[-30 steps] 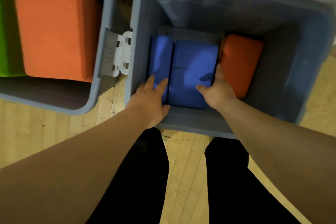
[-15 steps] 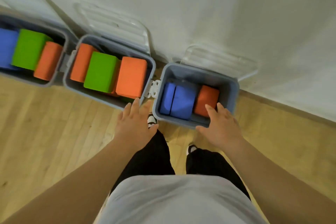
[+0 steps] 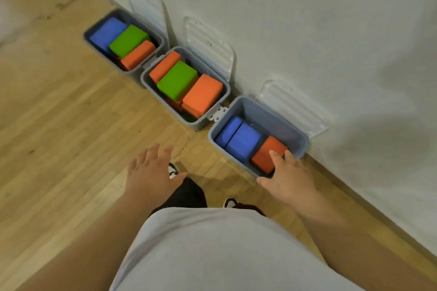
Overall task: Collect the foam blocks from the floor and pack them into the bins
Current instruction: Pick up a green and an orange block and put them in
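Near bin (image 3: 272, 113): you have room above its blue blocks (image 3: 243, 144), along the wall side.
Middle bin (image 3: 197, 126): stacked blocks (image 3: 177, 79) fill it.
Lids (image 3: 208, 45): upright behind each bin, against the wall (image 3: 307, 30).

— The left hand (image 3: 151, 172)?
— Palm down, fingers straight and spread, holding nothing.
— And the right hand (image 3: 289, 178)?
— Same: flat, fingers extended forward, empty. Both bare forearms reach ahead.
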Demonstrator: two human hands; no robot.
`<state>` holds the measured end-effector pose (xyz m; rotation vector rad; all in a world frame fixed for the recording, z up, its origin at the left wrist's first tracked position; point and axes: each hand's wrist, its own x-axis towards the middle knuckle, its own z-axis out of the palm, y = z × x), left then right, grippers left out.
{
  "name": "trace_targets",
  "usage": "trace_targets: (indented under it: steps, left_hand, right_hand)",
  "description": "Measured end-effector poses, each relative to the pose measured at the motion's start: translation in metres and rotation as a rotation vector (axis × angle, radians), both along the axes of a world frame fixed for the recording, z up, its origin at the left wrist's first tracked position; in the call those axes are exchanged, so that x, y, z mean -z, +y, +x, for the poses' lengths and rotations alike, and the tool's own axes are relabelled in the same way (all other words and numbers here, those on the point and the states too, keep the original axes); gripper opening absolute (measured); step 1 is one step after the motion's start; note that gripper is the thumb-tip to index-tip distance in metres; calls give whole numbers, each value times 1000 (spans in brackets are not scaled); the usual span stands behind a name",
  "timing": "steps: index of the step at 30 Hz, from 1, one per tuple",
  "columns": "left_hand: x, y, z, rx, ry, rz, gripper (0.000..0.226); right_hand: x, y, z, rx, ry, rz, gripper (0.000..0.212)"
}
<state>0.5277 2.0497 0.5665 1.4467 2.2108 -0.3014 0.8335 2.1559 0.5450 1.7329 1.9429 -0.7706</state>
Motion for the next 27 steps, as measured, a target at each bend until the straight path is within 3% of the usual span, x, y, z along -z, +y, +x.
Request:
trace_targets:
  steps: [6, 12, 22, 27]
  left_hand:
    - [-3, -117, -20, -287, -17, -10, 89]
    - [-4, -271, -56, -627, -19, -71, 87]
    - [-23, -568, -99, -1252, 24, -104, 88]
    - [-32, -666, -96, -1516, 70, -76, 88]
  right_hand:
    - [-22, -30, -78, -387, -42, 9, 89]
    - [-15, -111, -212, -756, -34, -87, 88]
    - [-9, -388, -454, -1411, 68, -96, 91]
    - [-31, -509, -530, -1731, 90, -69, 94]
